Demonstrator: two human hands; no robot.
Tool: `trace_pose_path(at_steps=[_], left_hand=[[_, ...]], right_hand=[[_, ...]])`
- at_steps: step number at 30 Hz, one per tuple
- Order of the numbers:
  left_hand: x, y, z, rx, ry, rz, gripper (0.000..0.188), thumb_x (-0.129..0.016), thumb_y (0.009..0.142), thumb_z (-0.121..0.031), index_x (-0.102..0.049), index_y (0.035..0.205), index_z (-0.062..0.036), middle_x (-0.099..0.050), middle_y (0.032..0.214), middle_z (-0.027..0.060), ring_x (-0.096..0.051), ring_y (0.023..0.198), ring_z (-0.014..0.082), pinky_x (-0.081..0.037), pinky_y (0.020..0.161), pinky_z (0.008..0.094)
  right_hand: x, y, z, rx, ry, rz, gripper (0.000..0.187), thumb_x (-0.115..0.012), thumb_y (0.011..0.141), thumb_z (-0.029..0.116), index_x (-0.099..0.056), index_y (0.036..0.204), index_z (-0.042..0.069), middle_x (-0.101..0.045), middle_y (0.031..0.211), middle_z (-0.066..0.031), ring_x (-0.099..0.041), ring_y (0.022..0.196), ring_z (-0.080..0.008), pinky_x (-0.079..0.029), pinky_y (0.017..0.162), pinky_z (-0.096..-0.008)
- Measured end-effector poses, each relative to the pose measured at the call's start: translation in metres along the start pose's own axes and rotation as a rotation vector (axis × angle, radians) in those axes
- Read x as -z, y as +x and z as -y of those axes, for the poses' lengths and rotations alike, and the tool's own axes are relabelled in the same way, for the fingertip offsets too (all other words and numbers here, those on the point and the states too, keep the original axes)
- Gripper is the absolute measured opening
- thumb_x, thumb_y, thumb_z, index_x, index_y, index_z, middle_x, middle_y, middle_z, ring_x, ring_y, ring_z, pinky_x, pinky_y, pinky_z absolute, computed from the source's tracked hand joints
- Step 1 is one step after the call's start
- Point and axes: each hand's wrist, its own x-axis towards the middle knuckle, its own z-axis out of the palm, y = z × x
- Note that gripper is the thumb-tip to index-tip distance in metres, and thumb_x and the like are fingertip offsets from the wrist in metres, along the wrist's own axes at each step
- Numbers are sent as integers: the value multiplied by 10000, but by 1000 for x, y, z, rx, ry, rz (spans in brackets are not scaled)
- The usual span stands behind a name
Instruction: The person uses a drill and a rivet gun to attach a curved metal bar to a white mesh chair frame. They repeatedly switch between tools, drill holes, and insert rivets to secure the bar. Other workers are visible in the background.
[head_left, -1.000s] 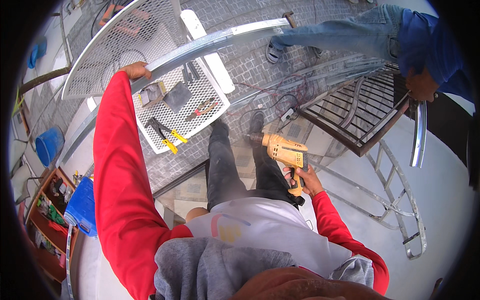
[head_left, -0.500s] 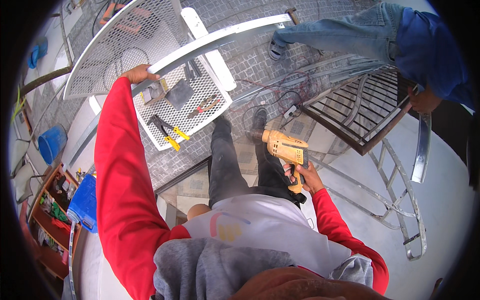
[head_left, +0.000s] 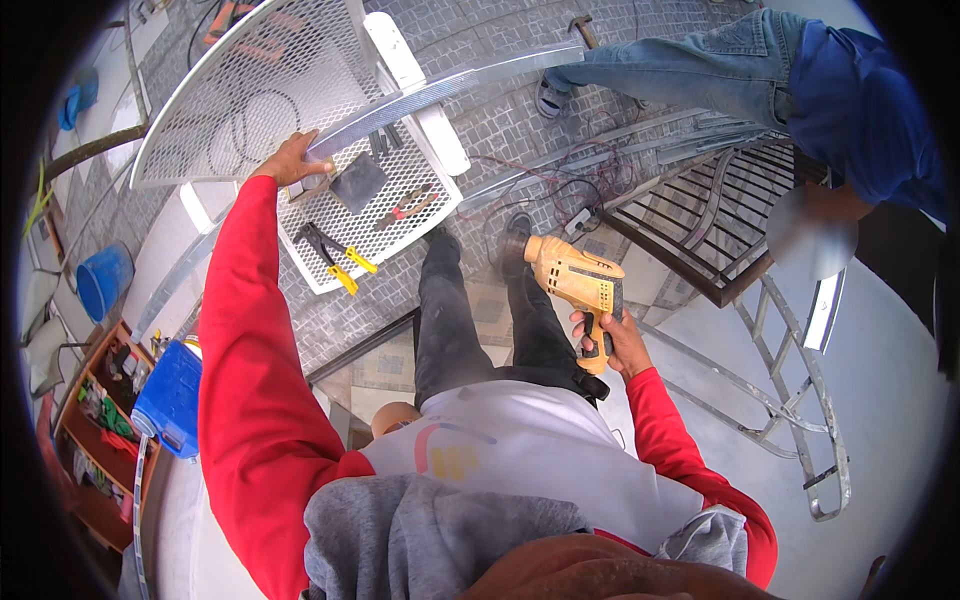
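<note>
The yellow power drill [head_left: 572, 278] is up in the right hand [head_left: 608, 338], fingers wrapped tight round its grip, the nose of it pointing off toward the person's left, hanging over the grey paved floor [head_left: 520, 120] just above the two dark shoes. Over on the other side the left hand [head_left: 288, 160] is stretched right out in its red sleeve, fingers curled over the lower edge of a big curved sheet of perforated metal mesh [head_left: 250, 90], and it has firm hold of that rim. A long curved metal strip [head_left: 450, 85] runs across from the hand toward the far right, lying across the mesh.

Beneath the hand sits a white mesh-topped counter [head_left: 400, 215]. Near its front left corner lies a pair of yellow-handled pliers [head_left: 335, 258]; toward the middle there is a dark square plate [head_left: 357, 182], and beside that a smaller tool with reddish handles [head_left: 405, 206].

Out at the floor's left edge stands a blue bucket [head_left: 103, 280], and nearer in a blue container [head_left: 170, 398]. On the right a dark barred metal frame [head_left: 700, 235] lies flat, with a pale metal ladder-like frame [head_left: 790, 400] beyond it. At the far right corner another person in jeans [head_left: 700, 70] and a blue top is bent over the frame.
</note>
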Motion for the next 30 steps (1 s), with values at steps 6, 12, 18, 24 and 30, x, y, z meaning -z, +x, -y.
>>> trace_pose_path(at_steps=[6, 12, 18, 24, 30], left_hand=[[-39, -31, -33, 16, 238, -345, 1055, -837, 774, -543, -335, 1605, -131, -497, 1406, 154, -474, 1317, 358, -379, 1089, 573], [-81, -47, -70, 135, 340, -633, 1044, -908, 701, -438, -398, 1561, -138, -490, 1393, 143, -460, 1310, 337, -331, 1111, 534], [-84, -51, -97, 292, 373, -632, 995, -892, 725, -504, -423, 1527, -147, -450, 1495, 147, -351, 1465, 355, -275, 1155, 594], [-70, -8, -136, 14, 351, -642, 1137, -699, 710, -852, -408, 1563, -159, -431, 1565, 154, -295, 1523, 352, -243, 1187, 627], [-74, 30, -146, -12, 292, -625, 1020, -645, 769, -841, -495, 1477, -121, -561, 1359, 107, -504, 1295, 284, -349, 1100, 523]], right_hand=[[-11, -3, 19, 47, 29, 22, 625, -754, 958, 343, -498, 1397, -22, -715, 1122, -217, -709, 782, -215, -590, 662, -308], [-35, -3, 57, 148, -273, -26, 518, -683, 959, 141, -474, 1413, 4, -717, 1152, -217, -742, 976, -261, -592, 698, -309], [-61, 31, 67, 309, -564, -72, 602, -687, 961, 120, -397, 1481, 40, -725, 1135, -170, -734, 956, -212, -551, 659, -272], [-88, 106, 89, 531, -909, -92, 727, -675, 968, 89, -282, 1579, 67, -722, 1138, -161, -722, 916, -179, -527, 635, -255], [-120, 138, 114, 474, -977, -137, 796, -749, 929, 196, -317, 1584, 61, -555, 1469, -222, -537, 1378, -330, -404, 1142, -428]])
